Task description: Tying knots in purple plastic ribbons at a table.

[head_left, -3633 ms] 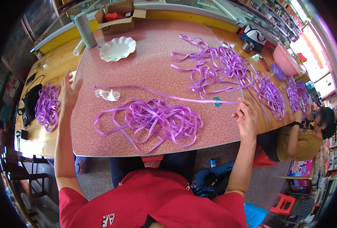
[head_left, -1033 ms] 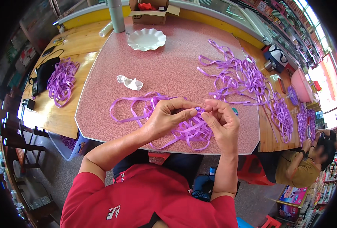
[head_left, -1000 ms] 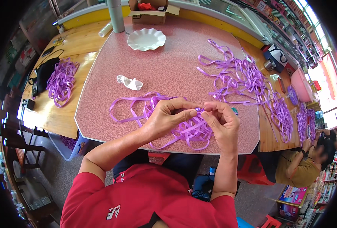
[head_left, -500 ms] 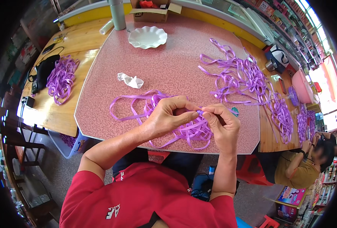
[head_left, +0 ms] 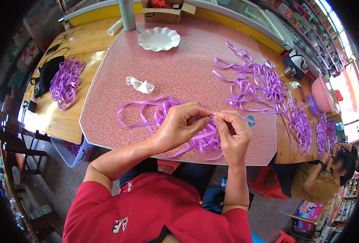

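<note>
A loose heap of purple ribbon (head_left: pixel 203 143) lies near the front edge of the pink speckled table (head_left: pixel 102 101), with loops spreading to the left. Over it, my left hand (head_left: pixel 183 123) pinches a bit of the ribbon between thumb and forefinger. My right hand (head_left: pixel 233 131) meets it there, its thumb and forefinger closed on the same ribbon. The fingertips nearly touch and hide most of the pinched part. A short ribbon end pokes out to the right of my right hand, by a small green round thing (head_left: pixel 250 120).
Beyond my hands lie a crumpled white tissue (head_left: pixel 140 85) and a scalloped white plate (head_left: pixel 159 39). More ribbon piles (head_left: pixel 260 81) spread along the right, and another (head_left: pixel 67 83) sits on the left wooden table. A cardboard box (head_left: pixel 163 14) stands at the back. A co-worker (head_left: pixel 315 182) sits at right.
My right hand has shifted slightly left, closer to my left fingertips. More of the green round thing shows. The ribbon heap stays nearly as it was.
</note>
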Action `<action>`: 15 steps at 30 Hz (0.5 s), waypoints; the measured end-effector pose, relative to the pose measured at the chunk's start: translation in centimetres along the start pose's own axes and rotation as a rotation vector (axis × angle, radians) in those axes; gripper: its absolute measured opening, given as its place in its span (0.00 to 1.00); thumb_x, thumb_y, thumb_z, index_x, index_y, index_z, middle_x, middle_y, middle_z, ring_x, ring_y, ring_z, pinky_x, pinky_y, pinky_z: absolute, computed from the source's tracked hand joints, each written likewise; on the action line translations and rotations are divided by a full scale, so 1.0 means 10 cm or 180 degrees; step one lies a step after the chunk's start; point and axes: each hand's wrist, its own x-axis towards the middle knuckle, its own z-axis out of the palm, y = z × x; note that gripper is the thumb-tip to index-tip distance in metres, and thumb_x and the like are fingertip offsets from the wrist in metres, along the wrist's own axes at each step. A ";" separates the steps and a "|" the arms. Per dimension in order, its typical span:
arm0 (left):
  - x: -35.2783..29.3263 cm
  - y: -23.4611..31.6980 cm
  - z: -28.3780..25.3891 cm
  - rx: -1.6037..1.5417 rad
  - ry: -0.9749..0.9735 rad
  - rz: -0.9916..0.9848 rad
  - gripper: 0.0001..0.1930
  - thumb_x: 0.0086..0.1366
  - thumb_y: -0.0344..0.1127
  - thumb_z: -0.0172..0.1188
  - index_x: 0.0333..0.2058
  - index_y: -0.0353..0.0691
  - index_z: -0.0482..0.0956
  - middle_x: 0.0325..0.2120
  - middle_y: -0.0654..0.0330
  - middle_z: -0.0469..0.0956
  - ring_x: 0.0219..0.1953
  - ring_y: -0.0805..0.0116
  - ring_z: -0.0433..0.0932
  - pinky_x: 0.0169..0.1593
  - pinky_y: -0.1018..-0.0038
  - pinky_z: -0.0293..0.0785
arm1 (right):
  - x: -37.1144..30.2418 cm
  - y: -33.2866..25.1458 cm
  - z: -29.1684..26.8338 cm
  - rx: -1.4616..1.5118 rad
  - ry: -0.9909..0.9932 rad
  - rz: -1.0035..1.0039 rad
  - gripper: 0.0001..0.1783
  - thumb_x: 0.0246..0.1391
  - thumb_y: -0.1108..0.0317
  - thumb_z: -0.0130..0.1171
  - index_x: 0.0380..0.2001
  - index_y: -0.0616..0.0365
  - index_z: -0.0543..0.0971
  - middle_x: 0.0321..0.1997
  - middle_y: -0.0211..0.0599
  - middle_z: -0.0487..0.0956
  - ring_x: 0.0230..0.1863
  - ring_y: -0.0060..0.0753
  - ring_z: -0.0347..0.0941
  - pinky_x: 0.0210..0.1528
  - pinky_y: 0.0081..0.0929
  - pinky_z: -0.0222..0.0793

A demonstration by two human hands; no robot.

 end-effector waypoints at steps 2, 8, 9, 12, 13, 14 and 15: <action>-0.01 0.00 -0.01 -0.0139 -0.0106 -0.0184 0.06 0.65 0.26 0.63 0.41 0.35 0.82 0.25 0.72 0.68 0.23 0.86 0.60 0.24 0.81 0.54 | -0.01 0.03 0.00 0.0066 -0.0041 0.0071 0.03 0.58 0.78 0.62 0.36 0.66 0.80 0.37 0.33 0.79 0.26 0.14 0.70 0.26 0.13 0.64; -0.04 0.04 0.01 -0.0426 -0.0117 -0.0189 0.07 0.65 0.28 0.62 0.41 0.35 0.82 0.25 0.68 0.68 0.25 0.83 0.61 0.25 0.79 0.58 | -0.06 0.02 -0.03 0.0815 -0.0003 0.0624 0.04 0.58 0.78 0.62 0.37 0.66 0.81 0.38 0.34 0.79 0.26 0.16 0.71 0.26 0.14 0.67; -0.04 0.03 0.01 -0.0425 -0.0118 -0.0191 0.07 0.65 0.28 0.62 0.41 0.35 0.82 0.25 0.68 0.68 0.25 0.83 0.61 0.25 0.79 0.58 | -0.06 -0.01 -0.03 0.0934 -0.0004 0.0729 0.05 0.58 0.77 0.62 0.38 0.66 0.81 0.38 0.34 0.79 0.26 0.16 0.71 0.26 0.15 0.67; -0.03 0.01 0.02 -0.0602 -0.0080 -0.0268 0.06 0.66 0.27 0.62 0.41 0.35 0.82 0.25 0.70 0.68 0.26 0.85 0.61 0.26 0.81 0.58 | -0.05 -0.06 -0.04 0.1096 -0.0032 0.0869 0.06 0.58 0.77 0.62 0.39 0.66 0.81 0.38 0.34 0.79 0.25 0.17 0.71 0.26 0.15 0.68; -0.04 0.01 0.02 -0.0718 -0.0093 -0.0333 0.06 0.66 0.27 0.61 0.41 0.35 0.83 0.25 0.70 0.68 0.26 0.85 0.62 0.26 0.81 0.59 | -0.05 -0.06 -0.05 0.1140 -0.0058 0.0901 0.07 0.58 0.77 0.62 0.40 0.66 0.81 0.38 0.33 0.79 0.25 0.17 0.71 0.26 0.15 0.68; -0.04 0.01 0.02 -0.0834 -0.0103 -0.0398 0.06 0.66 0.27 0.61 0.41 0.35 0.83 0.25 0.70 0.68 0.26 0.86 0.62 0.26 0.82 0.59 | -0.06 -0.06 -0.05 0.1142 -0.0067 0.0904 0.07 0.58 0.77 0.62 0.40 0.66 0.81 0.38 0.33 0.79 0.25 0.17 0.71 0.26 0.15 0.68; -0.05 -0.01 0.01 -0.0835 -0.0088 -0.0407 0.06 0.66 0.27 0.61 0.41 0.35 0.83 0.25 0.70 0.68 0.26 0.86 0.62 0.26 0.82 0.59 | -0.07 -0.06 -0.05 0.1141 -0.0060 0.0905 0.07 0.58 0.77 0.62 0.40 0.66 0.81 0.37 0.33 0.79 0.25 0.17 0.70 0.26 0.16 0.68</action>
